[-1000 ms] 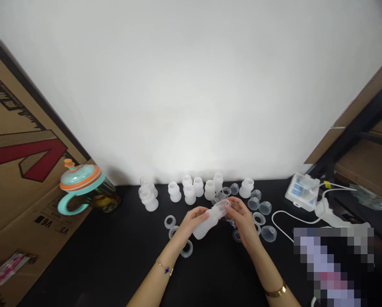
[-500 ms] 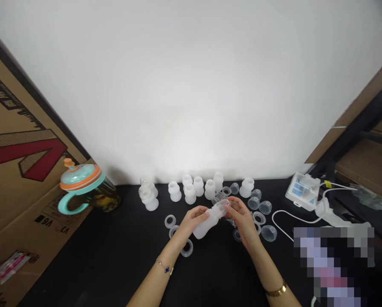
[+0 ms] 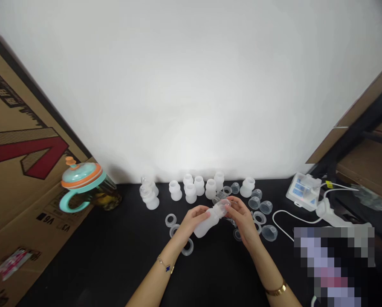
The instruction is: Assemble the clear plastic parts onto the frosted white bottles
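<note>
Hardly anything has changed over the last second: from where I stand, the whole view slides a touch, as though the wearer's head has turned slightly, while both hands keep the same pose around the white bottle [image 3: 205, 225]. The bottle is held tilted above the black table [image 3: 114, 260], its neck toward the right. The left hand [image 3: 193, 220] is clamped on its body, thumb laid across the near side, and the fingertips of the right hand [image 3: 241, 213] are closed on the clear top [image 3: 222, 207] at the neck end. To my eye, that steadiness means the work at the neck has not moved on visibly; perhaps they are pressing or turning too slightly to notice. Whether the top is properly seated, I can't tell, since the fingers cover part of the join and the clear plastic blurs into itself. The left fingertips are out of sight behind the bottle. One ring [image 3: 175, 230] is partly covered by the left wrist, and some small clear pieces [image 3: 231, 221] beside the right hand are too muddled to name. Of the two topped bottles [image 3: 150, 199] on the left, one half hides the other. At the lower right, a blocky patch [image 3: 334, 268] masks whatever lies there, and both forearms are cut off below.
</note>
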The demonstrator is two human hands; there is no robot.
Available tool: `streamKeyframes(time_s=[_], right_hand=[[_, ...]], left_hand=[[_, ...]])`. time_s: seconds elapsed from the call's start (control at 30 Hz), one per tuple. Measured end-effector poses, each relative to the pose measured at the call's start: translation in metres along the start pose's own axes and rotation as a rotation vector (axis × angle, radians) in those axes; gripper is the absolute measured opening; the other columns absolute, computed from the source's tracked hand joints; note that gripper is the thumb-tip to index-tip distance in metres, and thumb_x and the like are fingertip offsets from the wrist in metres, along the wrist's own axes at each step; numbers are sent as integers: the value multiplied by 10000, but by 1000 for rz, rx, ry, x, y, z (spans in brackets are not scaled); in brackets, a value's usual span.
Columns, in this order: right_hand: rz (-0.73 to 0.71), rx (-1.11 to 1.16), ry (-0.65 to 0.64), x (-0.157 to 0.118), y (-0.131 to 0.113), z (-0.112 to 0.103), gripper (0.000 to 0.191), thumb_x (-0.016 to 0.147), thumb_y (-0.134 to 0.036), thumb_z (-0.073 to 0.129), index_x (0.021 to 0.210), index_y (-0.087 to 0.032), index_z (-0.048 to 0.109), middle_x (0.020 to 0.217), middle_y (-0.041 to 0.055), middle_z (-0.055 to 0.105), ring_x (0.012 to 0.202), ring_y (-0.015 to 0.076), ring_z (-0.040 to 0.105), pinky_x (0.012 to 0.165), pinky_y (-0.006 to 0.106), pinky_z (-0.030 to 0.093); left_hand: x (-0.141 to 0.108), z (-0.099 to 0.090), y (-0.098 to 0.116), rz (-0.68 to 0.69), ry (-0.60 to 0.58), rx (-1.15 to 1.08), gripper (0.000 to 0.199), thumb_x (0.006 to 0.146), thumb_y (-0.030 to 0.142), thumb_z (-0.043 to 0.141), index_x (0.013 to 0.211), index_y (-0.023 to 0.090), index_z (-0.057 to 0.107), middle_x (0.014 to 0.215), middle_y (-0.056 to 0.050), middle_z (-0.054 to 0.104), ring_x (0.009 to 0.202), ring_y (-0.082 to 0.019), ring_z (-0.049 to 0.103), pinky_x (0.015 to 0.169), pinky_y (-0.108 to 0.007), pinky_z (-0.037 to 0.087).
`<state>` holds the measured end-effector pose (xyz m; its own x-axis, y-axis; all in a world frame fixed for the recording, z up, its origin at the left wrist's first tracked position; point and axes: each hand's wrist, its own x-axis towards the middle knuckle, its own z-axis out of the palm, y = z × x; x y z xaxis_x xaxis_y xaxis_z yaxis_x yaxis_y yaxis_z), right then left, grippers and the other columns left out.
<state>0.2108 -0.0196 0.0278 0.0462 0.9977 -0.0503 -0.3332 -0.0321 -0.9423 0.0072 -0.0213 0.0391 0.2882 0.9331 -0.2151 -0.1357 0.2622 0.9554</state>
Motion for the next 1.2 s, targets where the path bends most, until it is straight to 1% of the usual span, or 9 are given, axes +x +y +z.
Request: streamKeyframes(time_s=[0.27,0.5,0.8,0.9,1.03,1.2], right_hand=[[7,13,8,0,1,0,438,697,-458,893,1029,-254,693,1081,70,758,995,265,673,754,343,523],[1,-2,4,0,1,0,440,707,-461,882,1034,-248,680,1095,70,756,1004,272,673,752,345,528],[-2,-18,-4,-2,0,1,449,712,-471,875,1036,-241,665,1090,78,755,1004,282,678,742,350,538],[-3,-20,-9,-2,0,1,446,718,-465,874,1043,-242,666,1100,80,753,1011,279,677,756,355,537],[-4,-17,2,-2,0,1,468,689,-480,890,1032,-241,679,1093,83,753,1005,287,682,756,367,538],[1,-22,-1,-1,0,1,456,695,-474,888,1027,-244,677,1081,75,758,1003,285,684,750,357,539]], left_hand=[[3,-2,-5,11,-1,0,496,708,555,824,994,156,748,900,-63,738,827,-208,650,734,-281,435],[6,-5,-11,14,-4,-11,505,710,560,823,1001,155,742,907,-66,740,816,-207,651,715,-279,433],[16,-9,-24,3,42,-28,547,644,581,858,965,152,746,883,-68,728,766,-199,638,680,-280,430],[15,-9,-22,7,40,-25,537,651,569,858,971,152,744,887,-69,731,781,-203,642,695,-283,437],[10,-6,-14,-1,41,-25,540,647,567,861,968,150,742,891,-68,733,794,-207,645,706,-284,439],[3,-4,-4,2,8,-16,497,699,542,837,991,149,745,892,-73,737,818,-211,651,735,-286,441]])
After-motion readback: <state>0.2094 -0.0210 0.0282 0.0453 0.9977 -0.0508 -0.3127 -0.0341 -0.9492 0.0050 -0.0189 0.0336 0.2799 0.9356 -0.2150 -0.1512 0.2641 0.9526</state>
